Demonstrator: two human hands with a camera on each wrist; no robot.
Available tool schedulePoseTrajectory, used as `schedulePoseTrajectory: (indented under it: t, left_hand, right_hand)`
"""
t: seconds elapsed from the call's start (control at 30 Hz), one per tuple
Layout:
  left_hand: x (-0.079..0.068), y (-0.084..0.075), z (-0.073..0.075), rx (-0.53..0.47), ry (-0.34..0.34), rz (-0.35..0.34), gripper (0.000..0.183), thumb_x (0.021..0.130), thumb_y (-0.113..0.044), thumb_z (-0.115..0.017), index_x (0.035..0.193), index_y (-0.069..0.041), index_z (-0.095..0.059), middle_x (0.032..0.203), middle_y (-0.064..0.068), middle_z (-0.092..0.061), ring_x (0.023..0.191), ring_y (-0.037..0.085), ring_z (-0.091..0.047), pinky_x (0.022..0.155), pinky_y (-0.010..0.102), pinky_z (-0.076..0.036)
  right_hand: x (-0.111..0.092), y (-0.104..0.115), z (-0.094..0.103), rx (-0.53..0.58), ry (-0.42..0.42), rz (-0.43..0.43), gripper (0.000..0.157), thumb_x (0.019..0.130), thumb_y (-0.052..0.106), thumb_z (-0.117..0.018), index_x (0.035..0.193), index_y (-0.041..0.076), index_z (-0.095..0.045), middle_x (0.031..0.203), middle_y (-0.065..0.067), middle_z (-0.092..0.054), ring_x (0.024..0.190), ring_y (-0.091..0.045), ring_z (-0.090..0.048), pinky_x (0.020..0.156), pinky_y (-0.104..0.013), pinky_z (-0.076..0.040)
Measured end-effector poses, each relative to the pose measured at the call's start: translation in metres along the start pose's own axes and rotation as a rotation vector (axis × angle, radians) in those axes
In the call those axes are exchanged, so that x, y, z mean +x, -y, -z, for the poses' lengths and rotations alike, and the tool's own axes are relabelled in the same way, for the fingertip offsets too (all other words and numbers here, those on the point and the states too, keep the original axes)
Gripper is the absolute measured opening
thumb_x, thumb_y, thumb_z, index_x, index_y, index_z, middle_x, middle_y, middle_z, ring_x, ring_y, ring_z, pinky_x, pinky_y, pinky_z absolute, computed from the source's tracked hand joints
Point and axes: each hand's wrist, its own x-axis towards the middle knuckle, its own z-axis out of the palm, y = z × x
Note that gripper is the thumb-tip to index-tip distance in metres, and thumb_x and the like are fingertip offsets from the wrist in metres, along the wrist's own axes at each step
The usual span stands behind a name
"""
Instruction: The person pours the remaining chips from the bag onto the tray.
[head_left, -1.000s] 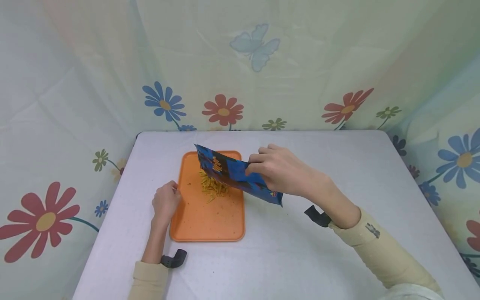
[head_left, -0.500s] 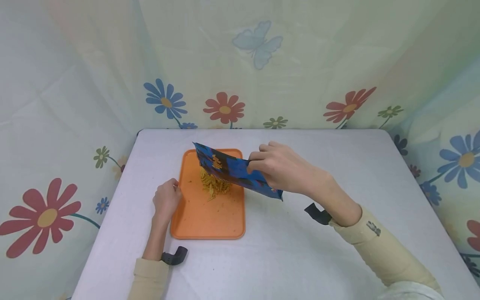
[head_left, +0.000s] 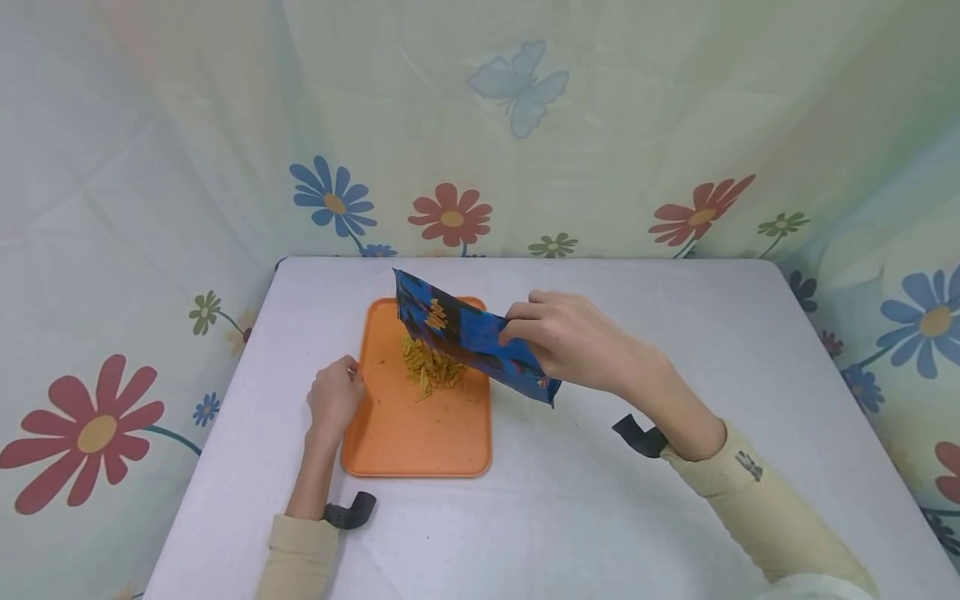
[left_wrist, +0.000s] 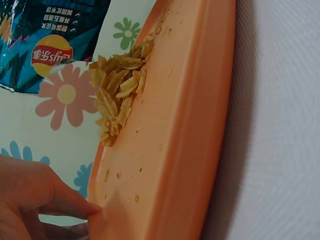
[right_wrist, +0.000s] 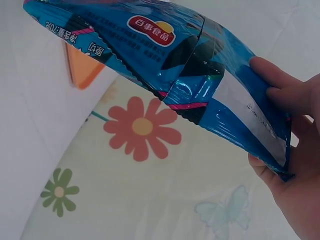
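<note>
My right hand [head_left: 573, 342] grips a blue Lay's potato chip bag [head_left: 468, 329] near its right end. The bag slants over the back right part of an orange tray [head_left: 420, 450], with its left end higher. In the right wrist view, the thumb presses the bag's [right_wrist: 150, 65] shiny face and the fingers go behind it. A heap of yellow potato chip strips [head_left: 426, 371] lies on the tray beneath the bag, partly hidden by it. With finger and thumb, my left hand [head_left: 335, 400] pinches the tray's left rim; the left wrist view shows this hand [left_wrist: 35, 197] right at the edge.
Crumbs [left_wrist: 136, 198] are scattered over the tray. The tray stands on a white-covered table [head_left: 600, 517], left of its middle. A flower-print curtain [head_left: 600, 125] hangs behind and at both sides. Black wrist straps [head_left: 351, 510] sit on both arms.
The bag's left end has risen a little and its right end has shifted slightly left, with my right hand moving along. My left hand keeps its hold on the tray.
</note>
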Motion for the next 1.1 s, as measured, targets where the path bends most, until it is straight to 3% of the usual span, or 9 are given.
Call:
schedulePoseTrajectory:
  t: [0.27,0.47,0.7,0.87,1.1]
  left_hand:
    - [0.0,-0.002,0.0,0.002,0.006,0.01,0.023,0.098,-0.003,-0.054,0.115,0.007,-0.067,0.088,0.02,-0.072,0.057,0.019,-0.058,0.052,0.028,-0.041]
    - [0.0,-0.001,0.001,-0.016,0.009,0.005,0.024,0.098,-0.003,-0.054,0.115,0.009,-0.067,0.089,0.021,-0.072,0.057,0.02,-0.059,0.051,0.028,-0.042]
    - [0.0,0.0,0.0,-0.031,0.014,0.011,0.024,0.098,-0.003,-0.055,0.115,0.008,-0.067,0.085,0.019,-0.072,0.055,0.018,-0.057,0.049,0.026,-0.04]
    - [0.0,0.0,0.001,-0.025,0.024,0.015,0.025,0.098,-0.003,-0.054,0.117,0.008,-0.066,0.088,0.019,-0.072,0.056,0.019,-0.057,0.05,0.027,-0.04]
    - [0.0,0.001,0.002,-0.021,0.024,0.017,0.026,0.098,-0.004,-0.053,0.117,0.007,-0.066,0.09,0.02,-0.072,0.056,0.019,-0.058,0.051,0.028,-0.041]
  right_hand:
    - [-0.021,0.005,-0.012,0.086,-0.059,-0.118,0.022,0.088,-0.005,-0.072,0.105,0.008,-0.077,0.098,-0.004,-0.071,0.082,-0.017,-0.057,0.067,-0.027,-0.054]
    - [-0.035,0.01,-0.023,0.183,-0.109,-0.154,0.024,0.091,-0.006,-0.069,0.111,0.005,-0.075,0.106,-0.006,-0.07,0.094,-0.018,-0.062,0.076,-0.03,-0.058]
    - [-0.051,0.018,-0.034,0.291,-0.136,-0.228,0.03,0.091,0.0,-0.074,0.12,0.006,-0.072,0.112,-0.007,-0.067,0.09,-0.015,-0.063,0.069,-0.024,-0.056]
    - [-0.064,0.021,-0.04,0.277,-0.197,-0.273,0.032,0.088,-0.006,-0.075,0.118,0.005,-0.072,0.108,-0.005,-0.067,0.078,-0.01,-0.058,0.061,-0.02,-0.051]
    - [-0.083,0.02,-0.04,0.203,-0.276,-0.313,0.04,0.08,-0.012,-0.078,0.115,0.006,-0.072,0.106,-0.006,-0.067,0.08,-0.012,-0.06,0.062,-0.022,-0.055]
